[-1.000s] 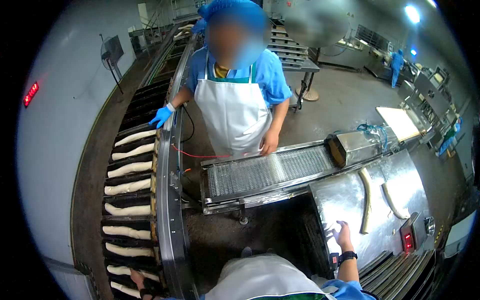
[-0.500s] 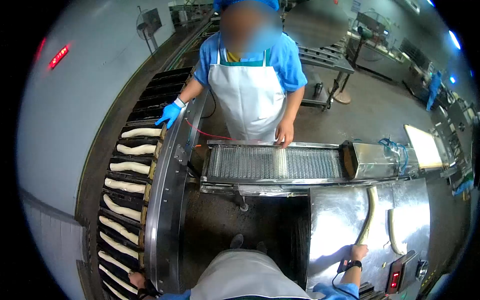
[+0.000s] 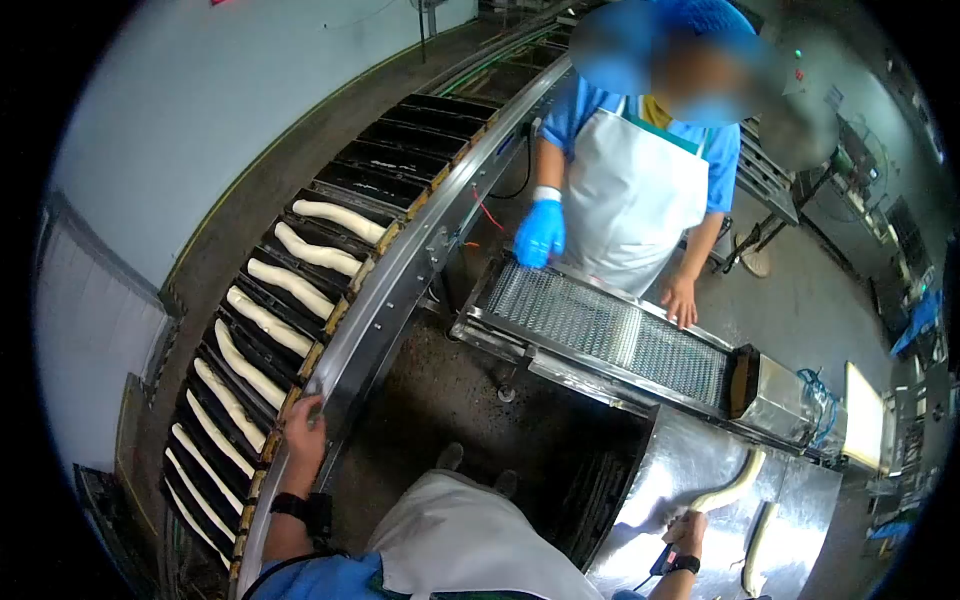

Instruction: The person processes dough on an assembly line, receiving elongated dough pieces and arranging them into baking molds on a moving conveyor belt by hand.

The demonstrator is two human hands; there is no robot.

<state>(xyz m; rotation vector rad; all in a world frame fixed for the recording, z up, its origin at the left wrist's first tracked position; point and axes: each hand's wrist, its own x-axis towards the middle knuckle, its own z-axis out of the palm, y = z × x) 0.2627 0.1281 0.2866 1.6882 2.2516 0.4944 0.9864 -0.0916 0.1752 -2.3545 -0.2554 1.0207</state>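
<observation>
My left hand [image 3: 304,428] is over the metal rail [image 3: 375,310] of the tray line, fingers partly bent, with nothing visible in it. Beside it, long pale dough strips [image 3: 248,362] lie one to each black tray [image 3: 365,183]. On the steel table [image 3: 640,502] at the lower right, my right hand [image 3: 687,530] is closed at the near end of a long dough strip [image 3: 732,484]. A shorter dough strip [image 3: 760,545] lies to its right.
A co-worker in a white apron [image 3: 630,200] stands across a mesh conveyor [image 3: 600,325], one blue-gloved hand [image 3: 541,232] over its left end and a bare hand [image 3: 680,301] at its far edge. A metal housing [image 3: 785,395] caps the conveyor's right end.
The view has swung left. My left hand has moved off the dough onto the rail side. My right hand has closed at the long strip's end. The co-worker's gloved hand has moved from the trays to the mesh conveyor.
</observation>
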